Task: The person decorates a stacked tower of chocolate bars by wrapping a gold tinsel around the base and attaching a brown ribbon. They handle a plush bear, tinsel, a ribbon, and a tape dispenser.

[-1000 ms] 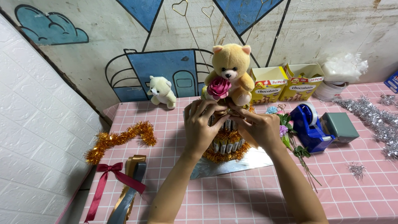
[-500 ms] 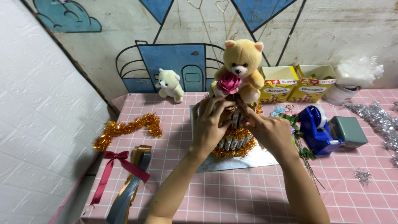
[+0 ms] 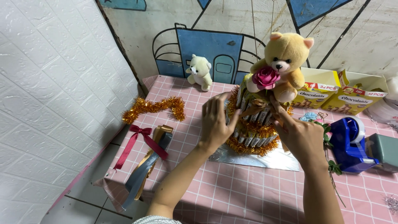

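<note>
A tiered tower of wrapped candy bars (image 3: 252, 124) trimmed with gold tinsel stands on a silver board (image 3: 265, 159). On top sits a tan teddy bear (image 3: 286, 62) holding a pink fabric rose (image 3: 265, 77). My left hand (image 3: 215, 122) presses flat against the tower's left side, fingers apart. My right hand (image 3: 299, 136) is at the tower's right side, fingers pinching a brown ribbon (image 3: 253, 108) tied around the upper tier.
A gold tinsel strand (image 3: 153, 107), a dark red ribbon bow (image 3: 143, 142) and grey and gold ribbons (image 3: 146, 170) lie at left. A small white bear (image 3: 200, 71) stands at the back. Yellow candy boxes (image 3: 344, 96), a blue tape dispenser (image 3: 349, 143) and a grey box (image 3: 385, 150) sit at right.
The view has moved closer and to the left. My left hand has opened flat on the tower's side; my right hand has stayed at the ribbon on the right side.
</note>
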